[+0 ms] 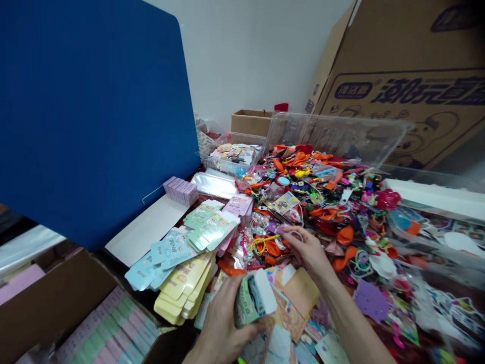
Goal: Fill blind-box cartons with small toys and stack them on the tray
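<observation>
1. Left hand: closed. The fingers and palm grip a folded mint-green and white paperboard carton from below and from the side.
2. Carton location: held above a spread of printed cards and paper sheets, at the lower centre of the view, just beside the right wrist.
3. Right hand: extended over the near edge of a mixed heap of small toys and orange balloons. The fingers are curled and touch the heap. Whether they grip an item cannot be determined.
4. Flat cartons: mint-green blanks, pale-blue blanks, yellow blanks and pink blanks lie in overlapping groups left of the hands. A row of pink boxes stands beyond them on a white board.
5. Containers: a clear plastic bin holding printed cards sits behind the heap, with a clear plastic lid tilted up beside it.
6. Surroundings: a blue partition panel occupies the left side. A large printed cardboard carton leans at upper right. An open cardboard box packed with rows of pink and green boxes sits at lower left.
</observation>
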{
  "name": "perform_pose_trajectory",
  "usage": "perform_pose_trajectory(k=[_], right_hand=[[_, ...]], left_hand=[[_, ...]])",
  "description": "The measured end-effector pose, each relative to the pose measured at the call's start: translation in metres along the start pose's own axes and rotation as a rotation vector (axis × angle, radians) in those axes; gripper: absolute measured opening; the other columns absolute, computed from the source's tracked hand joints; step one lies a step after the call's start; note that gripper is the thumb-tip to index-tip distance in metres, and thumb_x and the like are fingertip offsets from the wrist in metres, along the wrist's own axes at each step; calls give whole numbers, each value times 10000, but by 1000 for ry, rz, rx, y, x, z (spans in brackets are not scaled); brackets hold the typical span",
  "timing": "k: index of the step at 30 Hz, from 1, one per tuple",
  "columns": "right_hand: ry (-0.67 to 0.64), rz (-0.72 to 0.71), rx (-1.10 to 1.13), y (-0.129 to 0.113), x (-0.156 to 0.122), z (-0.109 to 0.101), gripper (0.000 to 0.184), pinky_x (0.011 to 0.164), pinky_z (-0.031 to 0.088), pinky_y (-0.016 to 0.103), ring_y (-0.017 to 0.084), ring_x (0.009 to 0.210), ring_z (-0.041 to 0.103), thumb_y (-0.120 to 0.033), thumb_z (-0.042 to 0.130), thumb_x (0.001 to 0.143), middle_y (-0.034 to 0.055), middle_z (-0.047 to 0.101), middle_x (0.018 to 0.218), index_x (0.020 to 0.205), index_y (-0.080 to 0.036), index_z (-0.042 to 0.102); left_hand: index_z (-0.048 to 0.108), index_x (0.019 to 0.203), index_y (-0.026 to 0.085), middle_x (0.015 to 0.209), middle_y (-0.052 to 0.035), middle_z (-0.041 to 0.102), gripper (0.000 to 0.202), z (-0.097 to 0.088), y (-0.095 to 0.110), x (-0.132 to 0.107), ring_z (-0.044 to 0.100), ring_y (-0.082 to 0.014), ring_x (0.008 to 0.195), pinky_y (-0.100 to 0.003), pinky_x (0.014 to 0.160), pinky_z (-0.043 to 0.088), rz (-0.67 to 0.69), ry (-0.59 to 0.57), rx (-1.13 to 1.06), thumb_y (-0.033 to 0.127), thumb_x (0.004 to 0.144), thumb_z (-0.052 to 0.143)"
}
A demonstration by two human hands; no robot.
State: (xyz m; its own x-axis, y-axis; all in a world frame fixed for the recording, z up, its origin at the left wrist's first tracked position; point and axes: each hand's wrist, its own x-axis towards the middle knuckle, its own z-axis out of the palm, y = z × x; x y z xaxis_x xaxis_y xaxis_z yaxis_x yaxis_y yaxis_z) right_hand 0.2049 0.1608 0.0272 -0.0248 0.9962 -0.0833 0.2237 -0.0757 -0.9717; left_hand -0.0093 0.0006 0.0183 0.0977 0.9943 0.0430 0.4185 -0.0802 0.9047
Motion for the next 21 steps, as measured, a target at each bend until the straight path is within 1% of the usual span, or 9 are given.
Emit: perform_pose_trajectory(k=[2,5,8,11,14,16,18,19,21], right_hand=[[-24,-57,-245,-3,3,11,256,587,508,313,224,675,699,-450,642,810,41,731,790,866,-207,700],[-101,-112,-620,-10,8,30,129,902,504,406,257,1024,687,-296,661,870,72,753,989,871,-183,723],[-182,-120,-926,-16,11,44,128,938,504,450,215,987,682,-271,680,913,50,733,985,915,-145,696],[-208,-161,-1132,-23,10,45,68,845,529,385,204,922,691,-139,625,929,73,716,1002,932,-116,689],[-178,-224,-1245,-33,3,28,235,691,489,314,233,870,714,11,504,889,159,684,1097,951,-99,702],[-149,-251,-1271,-39,-6,8,265,632,459,302,257,866,720,-7,484,882,175,664,1135,978,-119,705],[-131,-260,-1261,-44,-17,-14,210,643,475,296,258,900,715,-94,513,903,134,677,1101,987,-157,695],[-127,-257,-1183,-48,-25,-24,181,667,495,293,246,910,712,-152,533,915,106,690,1055,1011,-177,685],[-126,-248,-851,-55,-44,-40,233,711,532,290,220,890,708,-281,569,922,56,703,950,1132,-216,648]], left_hand=[[533,1314,270,1280,-74,625,648,1,-2,1,580,-306,1178,-403,998,470,21,-4,8,175,722,779],[506,1317,262,1299,-76,596,667,4,-5,1,557,-293,1197,-399,1017,447,66,18,4,107,708,731],[485,1333,270,1347,-68,561,722,5,-3,1,516,-277,1255,-400,1074,396,81,46,-41,35,677,673],[509,1314,260,1313,-66,579,691,1,3,1,537,-272,1222,-384,1042,413,30,45,-99,46,681,684],[541,1276,242,1258,-65,609,659,-3,6,1,564,-274,1172,-366,991,437,-37,31,-148,75,672,742],[548,1270,248,1256,-56,617,675,-4,5,0,569,-272,1166,-350,974,442,-68,23,-162,88,658,783],[549,1274,259,1270,-49,619,689,-1,3,0,571,-271,1169,-340,963,447,-86,17,-157,118,656,818],[547,1281,263,1280,-49,618,694,1,2,-1,570,-273,1176,-342,965,449,-89,14,-152,143,660,832],[535,1304,261,1310,-60,608,708,7,1,-1,562,-283,1201,-357,983,450,-87,0,-141,199,673,848]])
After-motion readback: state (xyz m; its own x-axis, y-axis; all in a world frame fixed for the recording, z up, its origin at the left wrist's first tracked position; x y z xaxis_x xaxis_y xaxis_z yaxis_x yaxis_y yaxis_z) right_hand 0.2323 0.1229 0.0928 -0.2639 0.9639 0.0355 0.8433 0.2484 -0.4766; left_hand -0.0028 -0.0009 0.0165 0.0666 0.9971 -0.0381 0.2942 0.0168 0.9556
